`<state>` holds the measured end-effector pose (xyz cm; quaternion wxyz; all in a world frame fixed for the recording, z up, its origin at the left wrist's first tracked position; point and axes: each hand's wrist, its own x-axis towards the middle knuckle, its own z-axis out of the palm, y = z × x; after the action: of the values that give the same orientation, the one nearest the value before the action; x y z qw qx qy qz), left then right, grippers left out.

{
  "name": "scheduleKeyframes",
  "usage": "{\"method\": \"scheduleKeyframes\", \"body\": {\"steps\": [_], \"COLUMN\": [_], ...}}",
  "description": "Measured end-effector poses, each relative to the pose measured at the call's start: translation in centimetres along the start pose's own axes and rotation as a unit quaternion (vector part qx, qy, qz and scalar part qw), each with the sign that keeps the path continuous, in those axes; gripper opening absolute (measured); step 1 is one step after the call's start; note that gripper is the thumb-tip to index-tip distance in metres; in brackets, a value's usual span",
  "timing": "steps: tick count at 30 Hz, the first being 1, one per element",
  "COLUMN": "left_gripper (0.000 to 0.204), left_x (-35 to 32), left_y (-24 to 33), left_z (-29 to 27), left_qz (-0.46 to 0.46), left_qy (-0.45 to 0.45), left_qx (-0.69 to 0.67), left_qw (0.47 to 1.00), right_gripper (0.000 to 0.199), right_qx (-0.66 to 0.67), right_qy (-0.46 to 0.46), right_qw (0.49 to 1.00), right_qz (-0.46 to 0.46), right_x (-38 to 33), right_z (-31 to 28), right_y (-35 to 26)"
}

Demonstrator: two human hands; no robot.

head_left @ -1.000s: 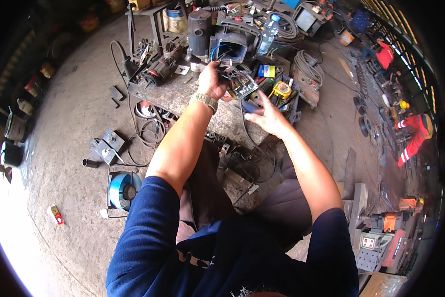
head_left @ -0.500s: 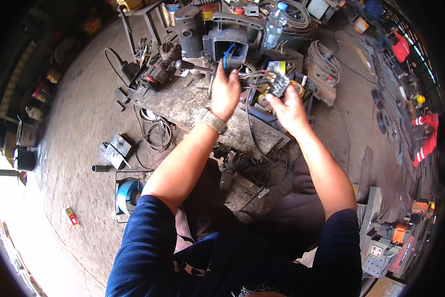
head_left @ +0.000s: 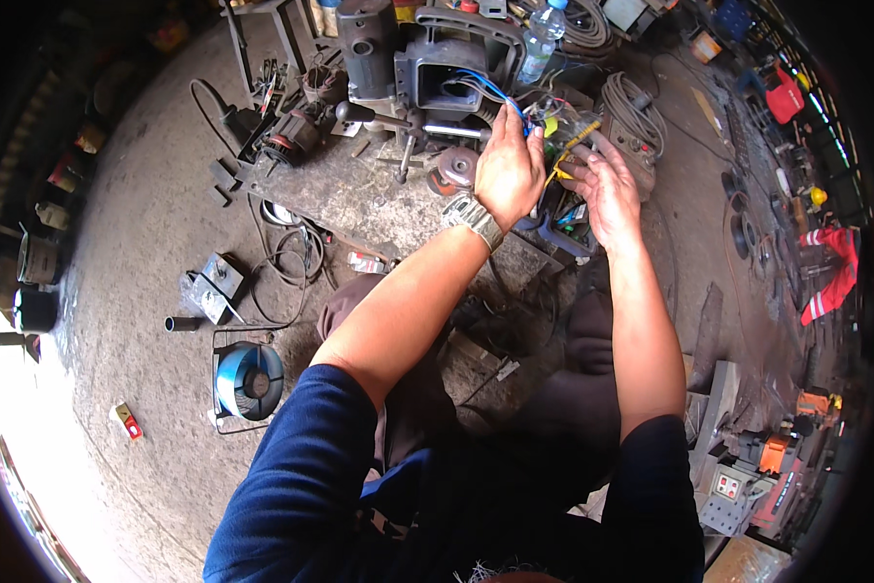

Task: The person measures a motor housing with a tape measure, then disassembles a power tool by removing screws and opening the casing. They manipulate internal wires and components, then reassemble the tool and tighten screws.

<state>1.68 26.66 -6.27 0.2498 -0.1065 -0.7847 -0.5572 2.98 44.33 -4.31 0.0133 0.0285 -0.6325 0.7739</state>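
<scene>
My left hand [head_left: 511,177], with a watch on its wrist, is raised over the right end of the work table. Blue wires [head_left: 493,87] run from the open box of a grey machine housing [head_left: 423,82] and pass between its fingers and thumb. To its right, my right hand [head_left: 607,194] has its fingers stretched out and apart, close to a thin yellow piece [head_left: 581,138] whose kind I cannot make out. Beneath both hands stands a blue-grey bin [head_left: 565,241] of small parts. Whether the circuit board lies behind my hands is hidden.
A lever handle [head_left: 383,119] and a grinding disc [head_left: 456,167] lie on the worn table [head_left: 330,185]. A water bottle [head_left: 540,44] stands behind. Coiled cable [head_left: 633,107] sits at the right. On the floor at left are a grey box [head_left: 221,282] and a blue spool [head_left: 249,381].
Both hands have shifted rightward, the left one more. The circuit board that my right hand held is out of sight, and that hand's fingers have spread. The blue wires now stretch further right.
</scene>
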Motion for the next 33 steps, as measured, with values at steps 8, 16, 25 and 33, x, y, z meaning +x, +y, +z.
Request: {"method": "scheduleKeyframes", "body": {"steps": [8,16,25,33], "left_gripper": [0.052,0.064,0.075,0.033], "left_x": [0.0,-1.1,-2.2,-3.9], "left_y": [-1.4,-1.8,-1.3,-1.6], "left_z": [0.2,-1.9,-0.7,-2.1], "left_qz": [0.05,0.04,-0.024,0.024], "left_qy": [0.009,-0.071,-0.27,-0.426], "left_qx": [0.009,0.06,0.269,0.249], "left_qw": [0.999,0.995,0.924,0.869], "right_gripper": [0.042,0.038,0.042,0.049], "right_qx": [-0.024,-0.139,-0.312,-0.641], "right_qy": [-0.049,0.004,-0.007,-0.089], "right_qw": [0.998,0.99,0.94,0.716], "right_qz": [-0.016,0.001,-0.14,-0.263], "right_x": [2.0,1.2,0.8,4.0], "right_z": [2.7,1.8,1.0,9.6], "right_y": [3.5,2.1,3.2,1.5]}}
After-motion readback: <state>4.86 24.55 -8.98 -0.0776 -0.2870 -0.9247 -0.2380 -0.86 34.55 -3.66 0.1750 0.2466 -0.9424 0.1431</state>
